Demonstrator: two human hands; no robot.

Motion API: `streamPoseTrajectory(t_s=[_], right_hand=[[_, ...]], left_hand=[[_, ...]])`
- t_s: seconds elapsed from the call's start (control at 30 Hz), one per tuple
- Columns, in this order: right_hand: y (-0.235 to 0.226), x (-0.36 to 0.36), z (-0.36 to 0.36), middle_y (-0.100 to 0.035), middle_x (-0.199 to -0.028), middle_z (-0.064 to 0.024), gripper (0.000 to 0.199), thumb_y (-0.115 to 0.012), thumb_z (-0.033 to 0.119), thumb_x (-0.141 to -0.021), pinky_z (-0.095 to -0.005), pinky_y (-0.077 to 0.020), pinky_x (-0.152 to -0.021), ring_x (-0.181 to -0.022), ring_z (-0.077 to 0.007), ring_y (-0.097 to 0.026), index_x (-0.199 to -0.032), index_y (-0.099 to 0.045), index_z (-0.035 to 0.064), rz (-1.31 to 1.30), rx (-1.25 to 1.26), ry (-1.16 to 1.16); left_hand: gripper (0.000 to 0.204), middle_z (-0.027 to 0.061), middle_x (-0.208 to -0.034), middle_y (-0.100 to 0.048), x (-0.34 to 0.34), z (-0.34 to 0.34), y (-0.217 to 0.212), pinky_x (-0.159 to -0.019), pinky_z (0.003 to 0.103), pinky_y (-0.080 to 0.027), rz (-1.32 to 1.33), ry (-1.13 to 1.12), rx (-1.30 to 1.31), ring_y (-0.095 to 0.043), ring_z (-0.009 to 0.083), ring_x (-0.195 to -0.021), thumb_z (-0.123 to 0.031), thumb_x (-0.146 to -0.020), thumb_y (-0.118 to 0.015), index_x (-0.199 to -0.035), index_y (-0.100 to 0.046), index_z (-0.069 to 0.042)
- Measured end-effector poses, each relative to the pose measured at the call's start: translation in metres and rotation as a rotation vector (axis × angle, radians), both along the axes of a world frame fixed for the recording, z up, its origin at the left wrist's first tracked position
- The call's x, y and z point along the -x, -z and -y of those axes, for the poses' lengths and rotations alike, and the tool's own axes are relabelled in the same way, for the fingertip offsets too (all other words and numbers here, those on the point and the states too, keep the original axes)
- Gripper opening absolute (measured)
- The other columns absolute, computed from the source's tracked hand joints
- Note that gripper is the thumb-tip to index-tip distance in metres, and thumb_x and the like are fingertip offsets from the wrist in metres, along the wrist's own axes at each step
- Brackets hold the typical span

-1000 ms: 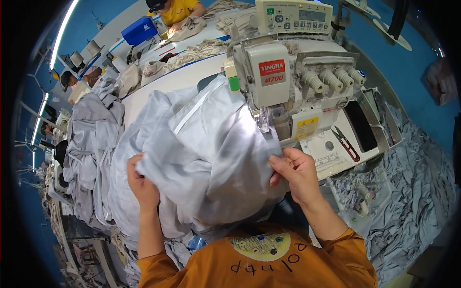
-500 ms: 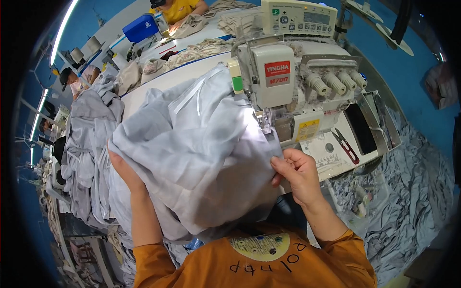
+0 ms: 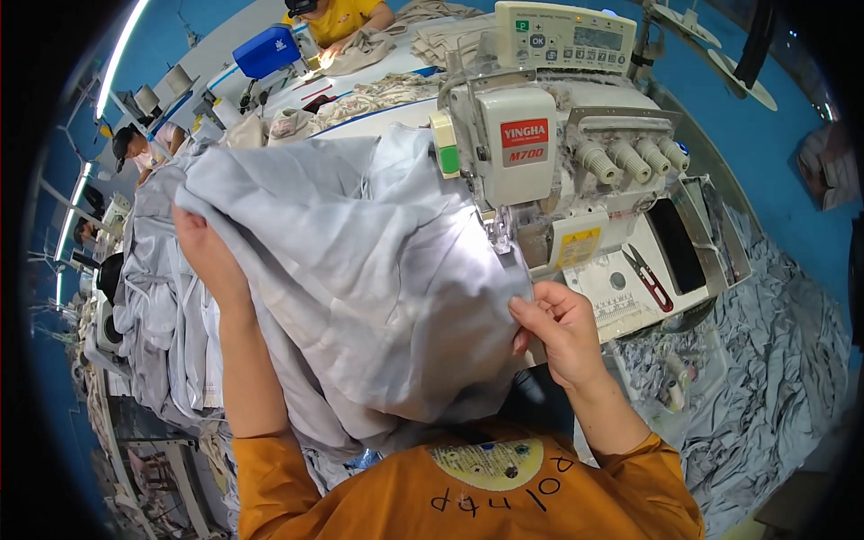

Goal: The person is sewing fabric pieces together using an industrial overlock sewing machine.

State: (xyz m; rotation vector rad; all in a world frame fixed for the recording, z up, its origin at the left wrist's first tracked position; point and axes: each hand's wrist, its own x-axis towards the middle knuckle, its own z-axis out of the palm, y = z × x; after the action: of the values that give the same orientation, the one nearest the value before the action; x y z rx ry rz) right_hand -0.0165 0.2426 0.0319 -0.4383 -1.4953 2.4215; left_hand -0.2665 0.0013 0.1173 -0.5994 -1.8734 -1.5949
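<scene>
At the far left we see a heap of pale grey garments (image 3: 157, 315) piled along the left edge of the sewing table, hanging over its side. Just right of that heap our left hand (image 3: 205, 252) is raised, the forearm coming up from the lower edge in an orange sleeve. Its fingers are closed on the upper left edge of the grey fabric (image 3: 360, 270), pinching it from behind, so we see mostly the back of the hand and cannot tell how each finger lies.

The grey fabric spreads wide between both hands, lifted above the table and covering most of its middle. Its top edge reaches up beside the machine's left face, and its lower folds drop toward our chest.

At the fabric's right edge our right hand (image 3: 560, 328) grips the cloth with thumb and fingertips pressed together on the hem, just below the needle area of the white overlock sewing machine (image 3: 549, 153). The machine stands at the back right part of the table, with four knobs on its right side and a grey control panel (image 3: 565, 36) above it.

Right of the hand, red-handled snips (image 3: 650, 279) lie on the machine's bed, near a black phone (image 3: 677, 247). Grey offcuts (image 3: 774, 360) cover the floor at the far right.
</scene>
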Motion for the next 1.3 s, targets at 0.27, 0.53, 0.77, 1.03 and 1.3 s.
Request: streamPoseTrajectory(t_s=[0.27,0.53,0.77,1.03,1.3], right_hand=[[-0.002,-0.001,-0.002,-0.059,-0.065,-0.0011,0.011,-0.064,0.009,-0.086,-0.0200,-0.0436,-0.046,-0.051,-0.0069,-0.054,-0.078,-0.058,0.0023,0.028,0.000,-0.029],[-0.001,0.000,-0.002,-0.059,-0.067,-0.0015,0.007,-0.063,0.008,-0.085,-0.0191,-0.0405,-0.043,-0.048,-0.0057,-0.051,-0.082,-0.060,0.0022,0.020,0.155,-0.044],[0.006,-0.010,0.027,-0.061,-0.072,-0.0034,0.010,-0.062,0.008,-0.085,-0.0215,-0.0427,-0.042,-0.049,-0.0075,-0.053,-0.092,-0.061,0.0009,0.092,0.137,-0.132],[0.129,-0.002,0.153,-0.062,-0.099,-0.0081,0.040,-0.067,0.033,-0.083,-0.0282,-0.0446,-0.081,-0.092,-0.0170,-0.057,-0.107,-0.061,0.0015,0.461,-0.465,-1.123],[0.081,0.015,0.219,-0.065,-0.090,0.0000,0.030,-0.056,0.026,-0.092,-0.0221,-0.0434,-0.081,-0.085,-0.0089,-0.056,-0.101,-0.066,-0.0010,0.010,-0.176,-1.340]], left_hand=[[0.033,0.0047,-0.107,-0.060,0.065,0.001,-0.045,-0.086,0.024,-0.041,-0.215,-0.097,0.101,-0.056,0.0122,-0.096,-0.014,-0.090,-0.053,-0.120,-0.052,0.000],[0.028,0.0077,-0.094,-0.064,0.150,-0.042,-0.065,-0.079,0.028,-0.044,-0.201,-0.212,0.252,-0.059,0.0164,-0.086,-0.023,-0.086,-0.062,-0.103,-0.060,-0.002],[0.032,0.0074,-0.100,-0.064,0.031,-0.014,0.023,-0.088,0.031,-0.045,0.003,0.207,0.490,-0.059,0.0193,-0.096,-0.017,-0.084,-0.064,-0.111,-0.058,-0.002],[0.018,0.0114,-0.091,-0.067,-0.190,0.173,0.118,-0.077,0.027,-0.050,1.056,1.056,0.397,-0.062,0.0159,-0.088,-0.007,-0.085,-0.061,-0.100,-0.064,0.003],[0.047,0.0206,-0.116,-0.056,-0.313,0.195,0.358,-0.095,0.038,-0.041,0.747,0.230,0.509,-0.052,0.0345,-0.109,-0.016,-0.076,-0.065,-0.119,-0.053,0.000]])
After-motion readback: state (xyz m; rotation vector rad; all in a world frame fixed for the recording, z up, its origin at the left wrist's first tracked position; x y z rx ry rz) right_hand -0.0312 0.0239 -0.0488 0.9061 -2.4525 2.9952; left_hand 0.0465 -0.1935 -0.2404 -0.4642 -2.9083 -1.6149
